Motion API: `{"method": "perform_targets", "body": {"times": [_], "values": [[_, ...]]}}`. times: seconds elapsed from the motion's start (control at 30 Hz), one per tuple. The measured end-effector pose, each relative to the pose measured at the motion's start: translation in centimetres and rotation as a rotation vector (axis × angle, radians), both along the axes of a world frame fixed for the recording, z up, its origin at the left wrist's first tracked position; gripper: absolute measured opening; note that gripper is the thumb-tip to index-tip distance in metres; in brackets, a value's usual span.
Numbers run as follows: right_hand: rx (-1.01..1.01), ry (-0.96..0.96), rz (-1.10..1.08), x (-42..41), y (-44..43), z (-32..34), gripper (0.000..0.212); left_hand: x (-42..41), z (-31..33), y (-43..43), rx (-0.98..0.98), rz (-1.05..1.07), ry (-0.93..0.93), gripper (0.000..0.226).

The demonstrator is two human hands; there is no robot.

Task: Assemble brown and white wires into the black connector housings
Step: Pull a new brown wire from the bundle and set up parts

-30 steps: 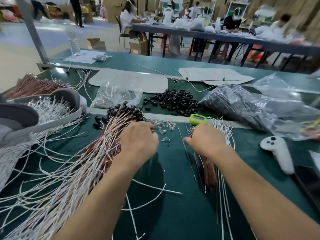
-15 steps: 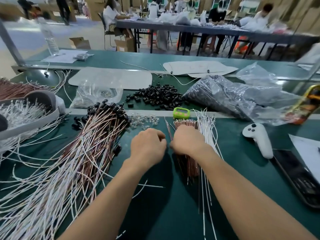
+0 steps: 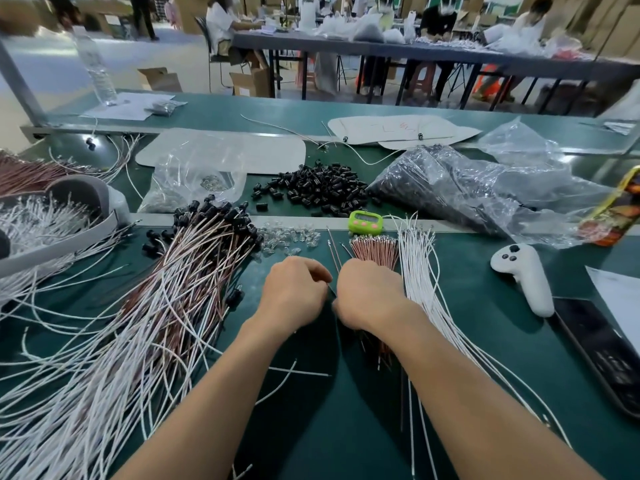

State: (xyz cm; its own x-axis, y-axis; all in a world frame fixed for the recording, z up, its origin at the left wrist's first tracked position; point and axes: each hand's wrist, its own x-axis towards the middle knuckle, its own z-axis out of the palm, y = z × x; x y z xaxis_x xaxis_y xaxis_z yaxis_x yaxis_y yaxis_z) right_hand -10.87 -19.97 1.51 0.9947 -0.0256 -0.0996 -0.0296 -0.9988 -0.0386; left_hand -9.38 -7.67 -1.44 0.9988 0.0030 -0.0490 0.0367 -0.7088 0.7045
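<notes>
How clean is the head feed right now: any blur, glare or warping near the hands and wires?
Head view: left hand, right hand and brown wires are sharp; the far table is smeared; glare streaks the plastic bag; wide-angle warp stretches the frame's edges; forearm shadows darken the green mat; what the hands hold is hidden.

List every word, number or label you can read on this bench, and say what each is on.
No text reads clearly.
White sheet: faint red handwritten marks, too blurred to read.
Green timer: display too small to read.
Colourful packet: print blurred, unreadable.
</notes>
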Motion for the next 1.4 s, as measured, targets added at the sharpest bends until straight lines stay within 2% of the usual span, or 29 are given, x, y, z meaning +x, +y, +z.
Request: {"method": "perform_targets", "body": {"times": [0.2,0.3,0.37,0.4,0.47,0.53,0.6,0.67,0.8,0.93,1.17,1.33,1.4], "values": [[-0.080,0.016,0.102,-0.2,0.4,0.6,0.022,0.1,-0.1,0.5,0.008,-0.005,-0.003,0.026],[0.002,0.098,0.091,0.1,-0.2,0.8,0.038,-0.3,0.3,0.7,0.039,0.066,0.018,0.027],[0.196,0.129,0.037,0.5,-1.2,1.2,0.041,-0.5,0.6,1.0,0.042,0.078,0.023,0.026],[0.377,0.126,0.001,0.6,-1.6,1.5,0.038,-0.5,0.7,1.2,-0.011,0.042,0.045,0.025],[0.852,0.063,-0.100,0.9,-1.7,1.9,0.026,-1.0,1.3,1.3,-0.318,-0.133,0.182,0.026],[1.179,-0.074,-0.186,1.2,-1.6,2.1,0.032,-1.6,1.9,1.0,-0.632,-0.320,0.335,0.034],[1.288,-0.215,-0.225,1.7,-1.7,2.2,0.034,-1.7,2.5,0.6,-0.791,-0.345,0.383,0.039],[1.287,-0.329,-0.231,2.1,-2.1,2.2,0.026,-1.2,2.7,0.7,-0.883,-0.309,0.382,0.038],[1.441,-0.434,-0.277,3.0,-2.5,1.4,0.020,0.1,2.8,1.2,-0.792,-0.237,0.226,0.019],[1.438,-0.267,-0.142,3.4,-1.0,-0.2,0.025,1.5,2.5,1.3,-0.728,-0.097,0.123,0.019],[1.566,-0.250,-0.308,5.2,-0.5,-1.9,0.028,3.9,1.4,3.3,-0.639,0.026,0.080,0.014],[1.698,-0.002,-0.234,5.8,-0.3,-3.1,0.025,7.7,1.3,3.8,-0.556,0.095,-0.017,0.014],[1.712,0.033,-0.207,5.8,-0.4,-3.5,0.024,9.6,1.4,2.9,-0.453,0.084,-0.065,0.010]]}}
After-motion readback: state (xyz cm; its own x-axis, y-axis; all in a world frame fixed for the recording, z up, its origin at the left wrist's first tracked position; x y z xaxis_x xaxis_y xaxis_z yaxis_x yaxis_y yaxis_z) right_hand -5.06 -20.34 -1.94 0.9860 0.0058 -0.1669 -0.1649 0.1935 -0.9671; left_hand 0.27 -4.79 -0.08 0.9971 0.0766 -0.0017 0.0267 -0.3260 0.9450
